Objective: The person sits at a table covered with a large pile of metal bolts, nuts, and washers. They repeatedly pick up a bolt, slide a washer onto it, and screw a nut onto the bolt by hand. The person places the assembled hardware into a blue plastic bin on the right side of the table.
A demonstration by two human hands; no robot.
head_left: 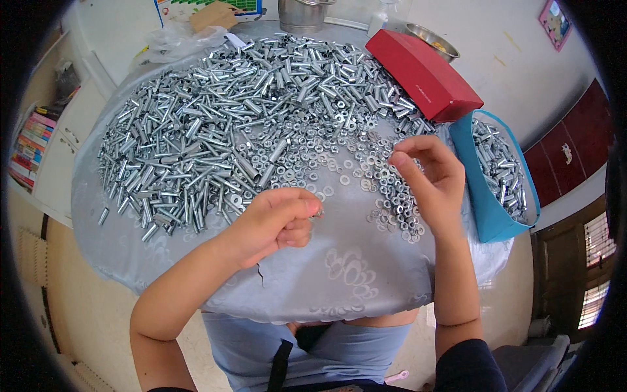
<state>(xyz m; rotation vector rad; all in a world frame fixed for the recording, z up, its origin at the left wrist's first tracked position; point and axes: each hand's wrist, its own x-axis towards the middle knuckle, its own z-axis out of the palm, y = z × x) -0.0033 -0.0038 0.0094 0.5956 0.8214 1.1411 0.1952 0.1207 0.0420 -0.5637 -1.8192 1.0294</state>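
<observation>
Hands over a round table w/ grey patterned cloth (339, 281), both near its front edge. Left hand (277, 222) curled narrow, fingertips pinched on a small metal piece (318, 212), prob. a nut or short bolt, too small to tell which; long axis not readable. Right hand (428, 179) raised just beside and above the scatter of nuts & washers (392, 196), thumb and forefinger pinched nearly closed; whether anything sits between them cannot be told. Loose nuts & washers lying directly under and ahead of right hand, so right hand nearer to them; left hand well apart from that scatter, closer to the big heap of metal sleeves (215, 124) spread ahead-left of both hands, long axes pointing every way. Beyond right hand: red rectangular box (424, 75), lying flat, slanted away to the right, small pale print on its side. Just right of right hand: open teal bag (493, 209) hanging at table edge, w/ more sleeves inside. Far ahead of hands: steel pot (304, 13), steel bowl (431, 39), brown cardboard piece (212, 14) against a white-and-green printed package (189, 8). Far left: stack of colourful books (29, 147). Top right on wall: small pink-framed sign (555, 23).
</observation>
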